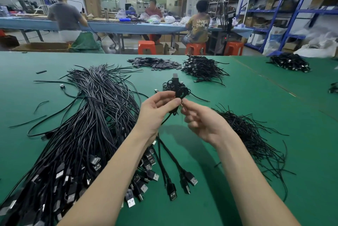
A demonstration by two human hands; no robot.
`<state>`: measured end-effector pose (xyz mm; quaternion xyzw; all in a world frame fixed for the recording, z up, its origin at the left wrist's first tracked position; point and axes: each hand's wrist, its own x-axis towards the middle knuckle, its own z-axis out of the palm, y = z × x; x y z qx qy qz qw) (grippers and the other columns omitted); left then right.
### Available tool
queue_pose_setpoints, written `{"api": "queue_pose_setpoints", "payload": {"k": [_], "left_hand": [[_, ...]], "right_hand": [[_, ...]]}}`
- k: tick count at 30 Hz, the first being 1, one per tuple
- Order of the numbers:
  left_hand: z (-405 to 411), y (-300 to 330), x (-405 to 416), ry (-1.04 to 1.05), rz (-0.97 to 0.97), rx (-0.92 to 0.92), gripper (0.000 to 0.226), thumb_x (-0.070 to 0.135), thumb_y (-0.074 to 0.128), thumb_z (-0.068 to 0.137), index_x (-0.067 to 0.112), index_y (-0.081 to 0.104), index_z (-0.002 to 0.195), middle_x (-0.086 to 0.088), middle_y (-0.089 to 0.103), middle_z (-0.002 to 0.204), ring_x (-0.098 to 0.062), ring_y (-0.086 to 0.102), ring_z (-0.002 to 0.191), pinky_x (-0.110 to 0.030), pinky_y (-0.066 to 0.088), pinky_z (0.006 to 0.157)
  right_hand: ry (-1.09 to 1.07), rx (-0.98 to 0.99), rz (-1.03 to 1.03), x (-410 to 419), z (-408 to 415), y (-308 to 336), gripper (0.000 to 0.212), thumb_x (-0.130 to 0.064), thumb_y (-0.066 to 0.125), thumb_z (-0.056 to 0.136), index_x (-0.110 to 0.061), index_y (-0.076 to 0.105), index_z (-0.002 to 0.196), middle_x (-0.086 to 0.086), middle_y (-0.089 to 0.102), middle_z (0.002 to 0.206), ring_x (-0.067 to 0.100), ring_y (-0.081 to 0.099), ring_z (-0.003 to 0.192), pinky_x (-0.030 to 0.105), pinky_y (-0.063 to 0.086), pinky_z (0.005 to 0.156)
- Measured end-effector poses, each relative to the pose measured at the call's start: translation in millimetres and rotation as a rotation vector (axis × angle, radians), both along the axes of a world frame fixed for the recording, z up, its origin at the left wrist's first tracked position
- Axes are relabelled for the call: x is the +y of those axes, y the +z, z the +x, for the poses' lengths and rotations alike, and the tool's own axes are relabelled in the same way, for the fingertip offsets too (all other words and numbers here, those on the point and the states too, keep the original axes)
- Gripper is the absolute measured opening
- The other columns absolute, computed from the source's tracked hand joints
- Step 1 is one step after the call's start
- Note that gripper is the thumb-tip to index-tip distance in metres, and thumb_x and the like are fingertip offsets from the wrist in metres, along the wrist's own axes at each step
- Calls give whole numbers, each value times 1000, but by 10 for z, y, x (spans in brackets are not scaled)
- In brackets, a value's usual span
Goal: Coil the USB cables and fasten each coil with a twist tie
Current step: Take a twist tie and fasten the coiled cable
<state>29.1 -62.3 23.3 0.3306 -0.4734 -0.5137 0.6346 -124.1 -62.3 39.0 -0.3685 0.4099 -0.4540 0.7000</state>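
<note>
Both hands (180,114) on one coiled cable (177,89)

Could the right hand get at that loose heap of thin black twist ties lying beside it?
Probably yes. The loose heap of thin black twist ties lies just beside the right hand with nothing between them, though that hand is now pinching something at the black coiled cable.

Cable bundle (87,125) crowds left, tie heap (250,134) right; bare mat (256,93) ahead-right.

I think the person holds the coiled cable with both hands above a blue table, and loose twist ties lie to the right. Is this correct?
One detail is wrong: the table is green, not blue, as the head view shows. The left hand and right hand do hold the coiled cable, with twist ties lying to the right.
</note>
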Motion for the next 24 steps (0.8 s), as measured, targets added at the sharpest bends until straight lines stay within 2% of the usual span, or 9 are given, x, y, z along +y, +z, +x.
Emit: {"api": "queue_pose_setpoints", "payload": {"k": [2,3,5,8,12,16,18,20,24], "left_hand": [[7,2,-17,-58,124,114,37,17,83,62,14,73,97,-2,76,90,-10,68,81,-19,52,75],[11,11,-25,-80,163,148,38,16,83,61,13,73,97,-3,75,90,-10,67,79,-19,52,73],[21,31,-35,-112,208,192,36,15,83,60,13,74,95,-4,74,92,-11,66,78,-20,51,76],[41,48,-36,-148,240,240,34,13,82,63,14,74,96,-5,74,93,-12,65,78,-22,50,81],[66,68,-26,-180,262,232,30,13,80,66,16,74,95,-4,75,94,-11,65,76,-19,51,77],[71,62,-12,-201,264,228,26,14,81,66,18,77,92,-5,75,97,-12,67,80,-21,50,82],[68,63,-7,-209,261,221,21,15,81,66,20,80,86,-4,75,97,-12,67,82,-23,49,88],[46,66,-4,-210,237,229,18,15,81,67,22,81,84,-4,75,97,-13,67,84,-25,50,90],[-50,55,0,-145,139,237,24,8,79,66,15,77,89,-4,76,92,-12,70,82,-19,54,77]], "right_hand": [[-232,544,-433,-17,-15,-14,6,-17,67,95,-22,70,98,-9,72,85,10,45,50,15,38,44],[-300,713,-647,-23,-42,-27,14,-15,67,94,-26,69,103,-13,73,94,11,50,54,15,43,52],[-313,880,-965,-3,-91,-32,25,-16,72,89,-29,67,109,-19,69,106,7,58,60,15,47,64],[-315,1003,-1124,9,-103,-63,25,-29,78,85,-36,67,106,-24,65,108,9,62,64,23,49,65],[-385,981,-1202,-3,-95,-109,16,-36,76,87,-38,70,101,-25,67,104,11,62,66,22,47,60],[-455,974,-1237,0,-84,-83,6,-38,76,88,-36,73,93,-23,69,94,10,62,72,22,45,57],[-464,891,-1163,13,-44,-95,5,-36,76,88,-34,73,85,-21,71,86,10,63,72,21,45,55],[-397,609,-889,15,21,-92,11,-28,78,87,-30,73,78,-16,72,78,5,62,67,17,43,54],[-79,-312,67,44,149,-40,7,-14,78,72,-12,72,75,-2,62,68,6,51,50,12,32,39]]}}
